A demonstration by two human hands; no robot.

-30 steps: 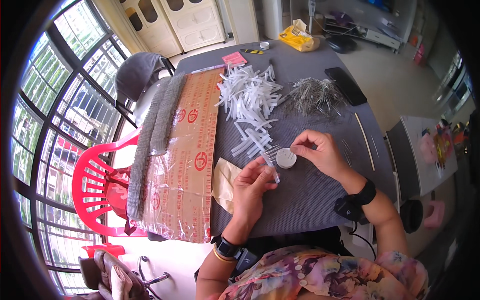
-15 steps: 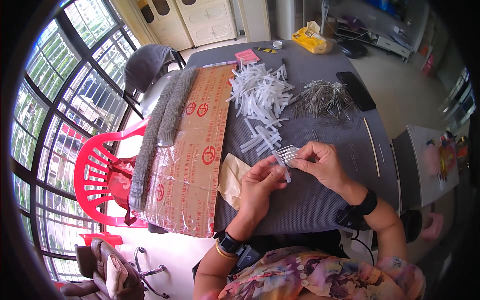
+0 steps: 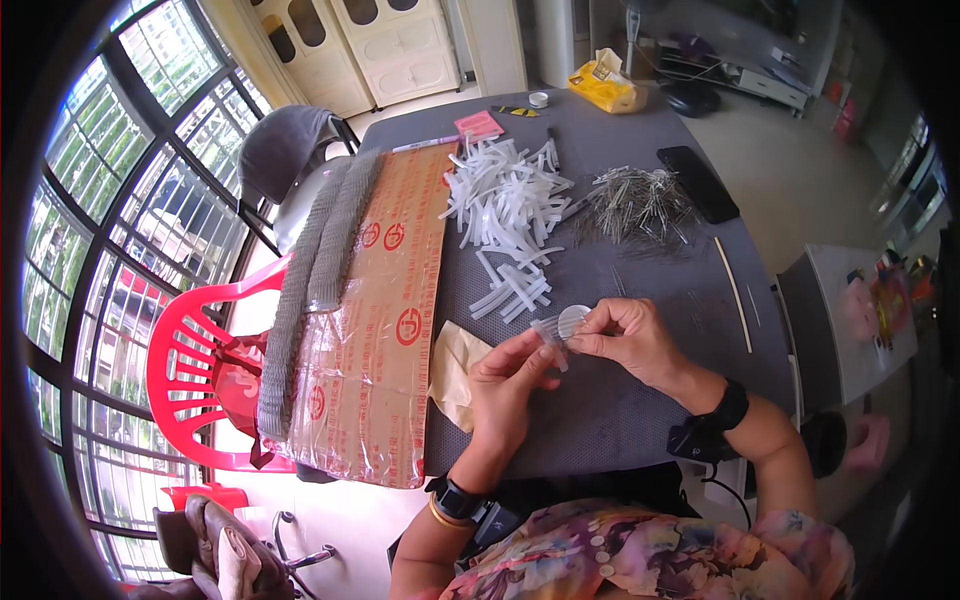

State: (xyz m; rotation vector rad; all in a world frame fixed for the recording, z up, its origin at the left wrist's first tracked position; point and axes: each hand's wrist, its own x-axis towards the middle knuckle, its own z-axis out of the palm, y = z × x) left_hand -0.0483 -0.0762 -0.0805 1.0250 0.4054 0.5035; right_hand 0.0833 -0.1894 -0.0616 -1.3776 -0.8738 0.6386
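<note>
My left hand [image 3: 505, 388] pinches a short translucent white plastic tube [image 3: 555, 352] between thumb and fingers. Close against it, my right hand [image 3: 640, 342] is closed on several thin metal wires [image 3: 562, 328], whose ends reach the tube. A pale round piece [image 3: 574, 318] shows at the right fingertips; I cannot tell what it is. Beyond my hands lie a small cluster of cut tubes [image 3: 512, 292] and a larger heap of white tubes [image 3: 512, 195]. To the right of that heap sits a tangled pile of metal wires [image 3: 645, 205].
A cardboard sheet [image 3: 385, 340] covers the table's left side, with grey knitted-looking rolls [image 3: 325, 240] on it. Brown paper [image 3: 460, 372] lies by my left wrist. A black phone [image 3: 697, 185] and a wooden stick [image 3: 733, 295] are on the right. A red chair [image 3: 180, 360] stands left.
The wires in my right hand, fanned out before, now lie closer over the tube. Both hands have shifted slightly left, and the whole view has tilted a little.
</note>
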